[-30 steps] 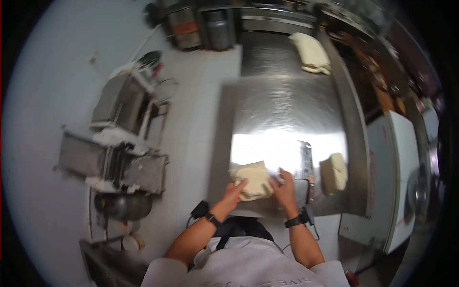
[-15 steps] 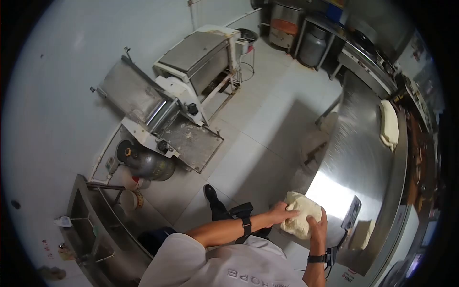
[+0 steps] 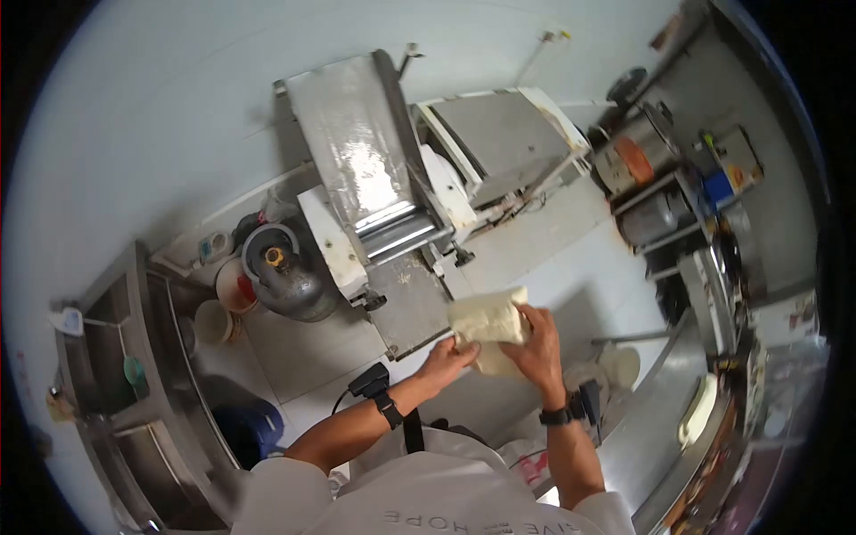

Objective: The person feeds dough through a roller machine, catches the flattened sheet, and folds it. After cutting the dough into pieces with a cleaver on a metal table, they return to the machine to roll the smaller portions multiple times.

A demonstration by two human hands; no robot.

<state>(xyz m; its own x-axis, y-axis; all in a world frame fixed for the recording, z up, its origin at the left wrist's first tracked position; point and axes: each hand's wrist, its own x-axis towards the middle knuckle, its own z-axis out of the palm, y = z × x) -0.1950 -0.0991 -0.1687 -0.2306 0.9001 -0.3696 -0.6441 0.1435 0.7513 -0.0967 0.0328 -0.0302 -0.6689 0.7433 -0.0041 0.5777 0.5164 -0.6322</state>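
A pale slab of dough (image 3: 486, 321) hangs in the air in front of my body, held between both hands. My left hand (image 3: 446, 364) grips its lower left edge with the fingers closed on it. On the right side, my right hand (image 3: 537, 348) clasps the dough, thumb across its face. Just beyond the dough is the metal tray (image 3: 408, 308) of a roller machine. Its steel rollers (image 3: 399, 234) and sloping steel plate (image 3: 352, 134) rise behind the tray.
A gas cylinder (image 3: 303, 290) and buckets (image 3: 214, 321) stand left of the machine. A steel sink (image 3: 160, 392) is at the far left. At the right, a steel table (image 3: 655, 401) bears a dough roll (image 3: 698, 410). A mixer (image 3: 499, 134) stands behind.
The view has turned away from the steel table toward the roller machine. Both hands have carried the dough from the table's edge to near the machine's tray.
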